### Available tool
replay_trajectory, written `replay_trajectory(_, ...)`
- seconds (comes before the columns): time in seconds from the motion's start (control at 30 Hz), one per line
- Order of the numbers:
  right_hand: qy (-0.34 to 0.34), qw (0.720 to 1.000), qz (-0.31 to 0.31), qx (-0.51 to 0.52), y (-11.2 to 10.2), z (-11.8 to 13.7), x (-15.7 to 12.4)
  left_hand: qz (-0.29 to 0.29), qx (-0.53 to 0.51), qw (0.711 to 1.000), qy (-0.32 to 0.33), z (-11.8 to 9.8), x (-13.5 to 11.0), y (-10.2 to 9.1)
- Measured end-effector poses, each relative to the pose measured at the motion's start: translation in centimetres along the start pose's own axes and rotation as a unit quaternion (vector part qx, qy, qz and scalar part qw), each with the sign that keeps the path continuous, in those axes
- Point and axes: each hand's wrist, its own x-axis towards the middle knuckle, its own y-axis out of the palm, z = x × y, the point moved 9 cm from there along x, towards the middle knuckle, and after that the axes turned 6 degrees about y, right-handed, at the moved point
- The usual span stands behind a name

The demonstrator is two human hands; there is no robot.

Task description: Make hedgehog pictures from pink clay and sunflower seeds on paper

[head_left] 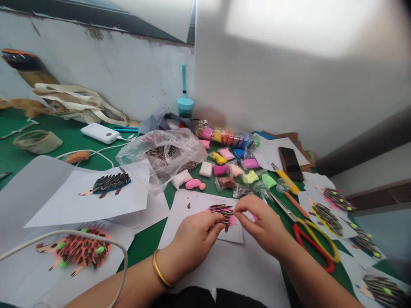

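Observation:
A pink clay hedgehog [224, 212] studded with striped sunflower seeds lies on a white sheet [195, 205] in front of me. My left hand [194, 239], with a gold bangle on the wrist, rests on the sheet with fingers curled against the figure's left edge. Fingertips of my right hand [260, 224] are pinched together at the figure's right end, on something too small to make out.
A plastic bag of sunflower seeds [165, 156] and several small packets of coloured clay [231, 158] lie behind the sheet. Red-and-yellow scissors [313, 239], a phone [290, 162] and finished seed hedgehogs [327, 216] sit right. More hedgehogs [77, 250] and a white cable [96, 239] lie left.

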Motion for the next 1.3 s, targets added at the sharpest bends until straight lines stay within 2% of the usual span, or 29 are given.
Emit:
replay_trajectory(0.1, 0.007, 0.996, -0.053, -0.077, -0.8, -1.4, 0.9, 0.04, 0.085, 0.995, 0.035, -0.2, -0.2, 1.3)
replay_trajectory(0.23, -0.011, 0.993, -0.035, -0.108, 0.7, -2.4, 1.4, 0.107, 0.227, 0.963, 0.1, -0.3, -1.1, 4.1)
replay_trajectory(0.37, -0.024, 0.991, -0.028, -0.132, 1.8, -2.5, 1.4, 0.128, 0.272, 0.945, 0.126, -0.2, -1.8, 5.5)
replay_trajectory(0.63, -0.023, 0.987, -0.013, -0.157, 2.4, -2.4, 1.8, 0.154, 0.289, 0.937, 0.122, -0.2, -2.0, 5.9)
replay_trajectory(0.9, -0.02, 0.982, 0.002, -0.187, 2.7, -2.9, 1.7, 0.147, 0.294, 0.936, 0.128, -0.2, -2.1, 6.0)
replay_trajectory(1.3, -0.013, 0.982, -0.017, -0.186, 2.2, -3.6, 1.3, 0.146, 0.295, 0.936, 0.127, -0.6, -2.0, 5.6)
